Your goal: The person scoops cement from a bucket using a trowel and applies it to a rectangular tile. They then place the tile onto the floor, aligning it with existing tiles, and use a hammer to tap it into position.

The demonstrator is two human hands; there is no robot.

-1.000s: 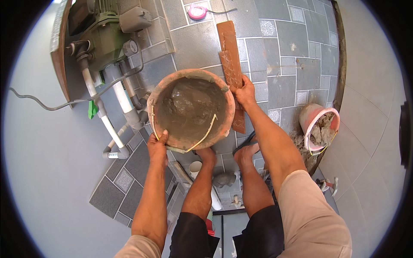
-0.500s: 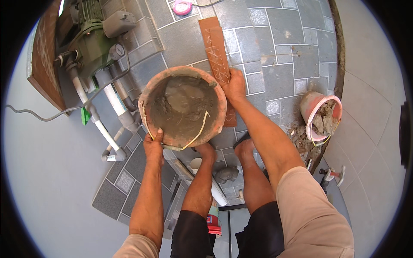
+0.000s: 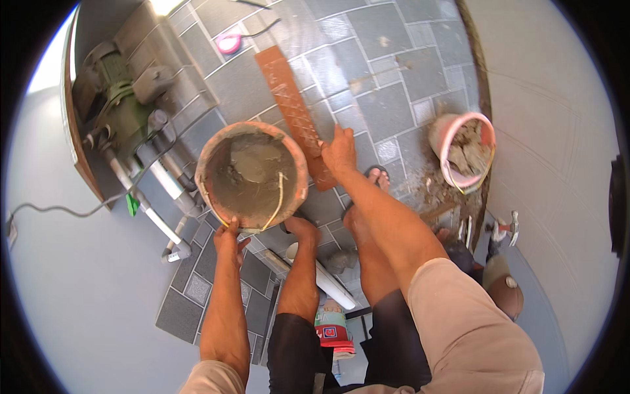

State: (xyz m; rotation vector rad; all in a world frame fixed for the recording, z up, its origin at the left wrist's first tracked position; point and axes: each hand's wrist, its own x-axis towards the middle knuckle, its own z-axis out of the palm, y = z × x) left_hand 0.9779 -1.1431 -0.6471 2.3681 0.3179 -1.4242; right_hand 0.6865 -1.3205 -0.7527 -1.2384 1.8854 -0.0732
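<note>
My left hand (image 3: 230, 236) grips the near rim of an orange bucket (image 3: 204, 155) holding wet grey cement mix, with a yellowish handle hanging across it. Just right of the bucket, a long terracotta-coloured strip (image 3: 279, 79) with a crossed pattern slants over the grey tiles. My right hand (image 3: 338, 151) is at the strip’s right edge, thumb touching or very close to it, fingers apart. My bare legs and sandalled feet are below.
A green pump (image 3: 121, 105) with pipes and cable stands at left. A pink bucket of rubble (image 3: 448, 148) tilts by the right wall (image 3: 545, 131). A pink round object (image 3: 229, 43) lies at top. Behind my right arm is a brown-khaki object (image 3: 502, 295) I cannot make out.
The bucket and my left hand have shifted left in view. My right hand has loosened from its grip on the strip. A brown-khaki object has appeared at lower right.
</note>
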